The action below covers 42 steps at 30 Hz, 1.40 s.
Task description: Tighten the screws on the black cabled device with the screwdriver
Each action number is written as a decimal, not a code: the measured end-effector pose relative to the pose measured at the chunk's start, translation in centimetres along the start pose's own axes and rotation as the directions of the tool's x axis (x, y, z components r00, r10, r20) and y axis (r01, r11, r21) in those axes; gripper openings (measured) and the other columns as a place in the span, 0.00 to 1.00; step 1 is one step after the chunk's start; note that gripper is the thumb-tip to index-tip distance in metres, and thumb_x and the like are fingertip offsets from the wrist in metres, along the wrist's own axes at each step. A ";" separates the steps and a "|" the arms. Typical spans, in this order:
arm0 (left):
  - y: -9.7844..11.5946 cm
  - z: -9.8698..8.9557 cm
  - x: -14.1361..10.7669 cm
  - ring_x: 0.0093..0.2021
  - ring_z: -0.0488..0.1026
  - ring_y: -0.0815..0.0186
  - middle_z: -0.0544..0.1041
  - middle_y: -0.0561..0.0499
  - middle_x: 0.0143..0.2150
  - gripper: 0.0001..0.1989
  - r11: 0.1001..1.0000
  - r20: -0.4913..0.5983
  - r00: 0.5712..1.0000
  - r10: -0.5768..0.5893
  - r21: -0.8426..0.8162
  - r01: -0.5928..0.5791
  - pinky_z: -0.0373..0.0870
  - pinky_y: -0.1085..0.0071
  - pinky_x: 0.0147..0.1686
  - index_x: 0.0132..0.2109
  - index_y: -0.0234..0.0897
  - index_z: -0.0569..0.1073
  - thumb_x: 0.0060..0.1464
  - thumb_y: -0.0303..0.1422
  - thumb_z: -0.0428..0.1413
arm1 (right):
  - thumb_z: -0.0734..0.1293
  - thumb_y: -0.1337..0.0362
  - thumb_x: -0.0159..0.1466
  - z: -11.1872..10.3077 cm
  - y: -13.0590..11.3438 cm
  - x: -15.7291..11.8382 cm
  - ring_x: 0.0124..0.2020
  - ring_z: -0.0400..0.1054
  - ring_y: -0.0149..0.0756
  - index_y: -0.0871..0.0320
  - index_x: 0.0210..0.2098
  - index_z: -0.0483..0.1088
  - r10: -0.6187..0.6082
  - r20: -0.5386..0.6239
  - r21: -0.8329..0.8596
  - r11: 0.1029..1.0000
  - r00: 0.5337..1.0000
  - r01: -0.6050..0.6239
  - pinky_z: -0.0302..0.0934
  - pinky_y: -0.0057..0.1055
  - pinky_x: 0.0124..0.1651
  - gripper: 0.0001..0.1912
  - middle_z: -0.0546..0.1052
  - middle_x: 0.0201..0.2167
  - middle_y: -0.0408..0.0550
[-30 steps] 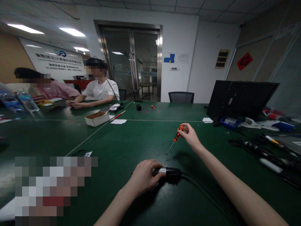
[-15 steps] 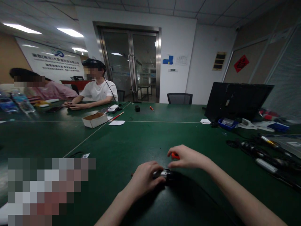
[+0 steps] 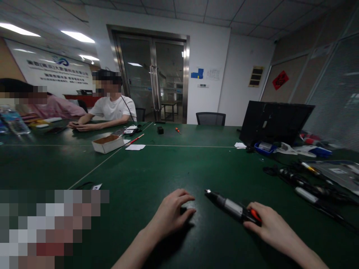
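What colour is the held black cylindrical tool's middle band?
Silver middle band, clearest in the head view.

dim indoor shot, bright ceiling light panels upper left, glare streaks on wall sign, foreground underlit, soft shadow below left hand, dull sheen on green table, wide-angle stretch at edges, fine lettering soft, pixelated blocks at left

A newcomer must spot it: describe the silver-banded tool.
Over the green table, nearer than the black monitor, find the right hand. Its grip holds a black tool with a silver band, tip leftward. Unlike the black-and-silver items lying farther right, it is held.
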<state>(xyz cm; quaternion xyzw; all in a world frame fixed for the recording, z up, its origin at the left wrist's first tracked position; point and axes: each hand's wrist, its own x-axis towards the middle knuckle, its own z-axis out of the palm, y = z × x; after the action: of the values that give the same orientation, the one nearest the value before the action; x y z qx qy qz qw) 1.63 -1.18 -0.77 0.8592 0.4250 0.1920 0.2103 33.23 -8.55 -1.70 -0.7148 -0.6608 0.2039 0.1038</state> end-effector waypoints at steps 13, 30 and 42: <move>-0.4 0.3 0.0 0.49 0.73 0.58 0.77 0.45 0.50 0.14 0.999 0.035 0.999 -0.013 0.033 0.012 0.70 0.62 0.51 0.51 0.39 0.78 0.60 0.34 0.56 | 0.59 0.46 0.61 -5.6 16.2 2.9 0.34 0.76 0.54 0.53 0.26 0.69 0.486 -0.334 0.015 0.859 0.807 -0.512 0.70 0.46 0.38 0.19 0.79 0.31 0.61; -0.5 0.4 0.1 0.48 0.74 0.57 0.78 0.45 0.47 0.12 0.997 0.068 0.996 -0.051 0.057 0.048 0.69 0.64 0.48 0.49 0.37 0.79 0.61 0.34 0.56 | 0.53 0.62 0.73 -5.4 -1.8 7.6 0.44 0.76 0.49 0.60 0.46 0.75 -0.074 -0.170 -0.281 0.959 0.983 0.023 0.69 0.42 0.45 0.20 0.80 0.44 0.60; -0.8 0.6 0.3 0.46 0.75 0.58 0.79 0.46 0.46 0.12 0.993 0.074 0.994 -0.079 0.095 0.072 0.69 0.66 0.46 0.49 0.39 0.80 0.60 0.33 0.57 | 0.66 0.57 0.69 0.7 -14.4 13.7 0.50 0.71 0.42 0.58 0.56 0.69 -0.393 -0.023 -0.256 0.891 0.919 0.374 0.69 0.45 0.51 0.18 0.72 0.55 0.52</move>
<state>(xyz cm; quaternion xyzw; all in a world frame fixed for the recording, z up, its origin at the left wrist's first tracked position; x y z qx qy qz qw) 1.58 -0.55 -1.66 0.8582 0.4571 0.1307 0.1937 20.57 6.36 1.56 -0.5846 -0.8047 0.0693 0.0767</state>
